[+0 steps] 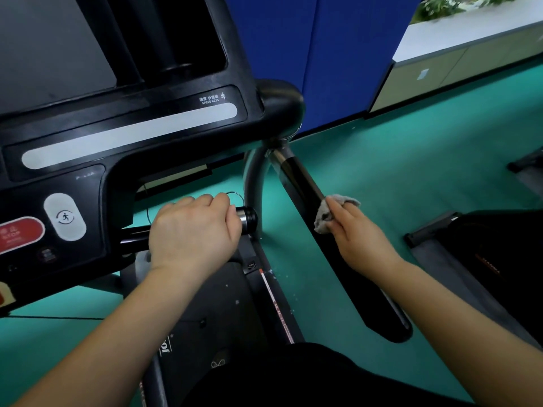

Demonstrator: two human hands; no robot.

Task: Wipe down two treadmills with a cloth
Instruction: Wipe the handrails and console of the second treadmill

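Note:
I stand on a black treadmill whose console (123, 133) fills the upper left. My left hand (194, 230) grips the short front grip bar (248, 217) with its chrome end, fingers curled over it. My right hand (357, 236) holds a small grey cloth (324, 214) wrapped round the long black right side handrail (338, 245), about a third of the way down from the chrome joint. A second treadmill (484, 254) shows at the right edge, only partly in view.
A red stop button (20, 233) and a white oval key (65, 217) sit on the console at left. Green floor (411, 160) spreads around the machines. Blue panels (338, 54) stand behind, a low cabinet (455, 69) at far right.

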